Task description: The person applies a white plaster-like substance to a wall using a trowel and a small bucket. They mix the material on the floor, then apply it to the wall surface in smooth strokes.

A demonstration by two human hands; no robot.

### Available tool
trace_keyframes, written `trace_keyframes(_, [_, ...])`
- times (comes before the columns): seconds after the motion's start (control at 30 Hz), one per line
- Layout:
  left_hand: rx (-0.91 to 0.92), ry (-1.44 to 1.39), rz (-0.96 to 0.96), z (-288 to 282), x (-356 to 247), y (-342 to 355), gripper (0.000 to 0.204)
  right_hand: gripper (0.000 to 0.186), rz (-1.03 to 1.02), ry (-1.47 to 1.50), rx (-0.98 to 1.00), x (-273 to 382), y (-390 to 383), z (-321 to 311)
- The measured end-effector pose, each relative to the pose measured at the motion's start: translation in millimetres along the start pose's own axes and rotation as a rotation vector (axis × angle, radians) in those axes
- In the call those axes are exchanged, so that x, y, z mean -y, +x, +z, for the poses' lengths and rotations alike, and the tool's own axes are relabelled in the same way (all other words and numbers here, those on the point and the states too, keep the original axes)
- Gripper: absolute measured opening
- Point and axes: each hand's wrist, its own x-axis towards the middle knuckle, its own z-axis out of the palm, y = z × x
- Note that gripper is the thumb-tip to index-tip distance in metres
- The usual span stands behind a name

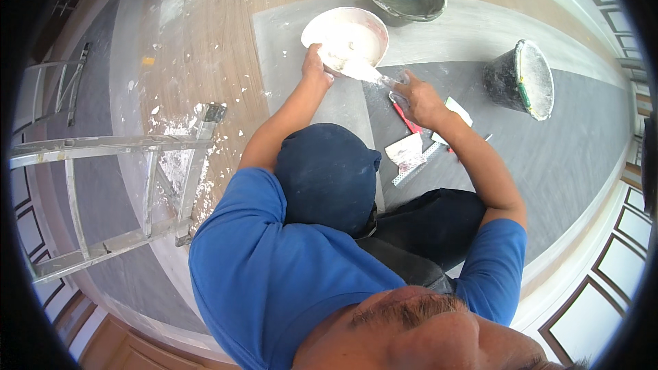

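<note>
A white bowl (375, 20) of white paste stands tilted in front of me, with my left hand (317, 66) closed round its near left rim. The fingers of my right hand (416, 99) are wrapped round the handle of a putty knife (361, 70). Its blade is coated in white paste and reaches over the bowl's near edge. On the dark floor sheet below my right hand lie a red-handled tool (406, 114), a paste-smeared scraper (406, 153) and a perforated metal strip (418, 166). A white and green piece (458, 118) lies partly behind my right forearm.
Beyond the bowl stands a large round tub (384, 5) with a smaller round thing inside. A black bucket (499, 82), whitened inside, is at the right. An aluminium ladder (110, 144) stands on the left, among white flakes (179, 157) scattered over the wood-look floor.
</note>
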Motion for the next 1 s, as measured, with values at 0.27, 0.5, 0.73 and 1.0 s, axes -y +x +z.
trace_keyframes(0.27, [-0.04,-0.009,0.032,-10.5,-14.5,22.0,0.052,0.053,-0.125,0.061,0.052,-7.6,-1.6,-22.7])
trace_keyframes(0.5, [-0.017,-0.042,0.073,-2.4,-23.8,2.2,0.054,0.036,0.094,0.528,-0.181,-1.8,4.8,-33.7])
trace_keyframes(0.73, [-0.008,-0.062,0.108,7.4,-23.4,1.8,0.056,0.036,0.469,0.874,-0.178,-19.6,24.8,31.0])
trace_keyframes(1.0, [-0.057,-0.049,0.133,-12.2,-42.1,13.0,0.056,0.027,0.383,0.604,-0.242,-24.1,11.0,-23.2])
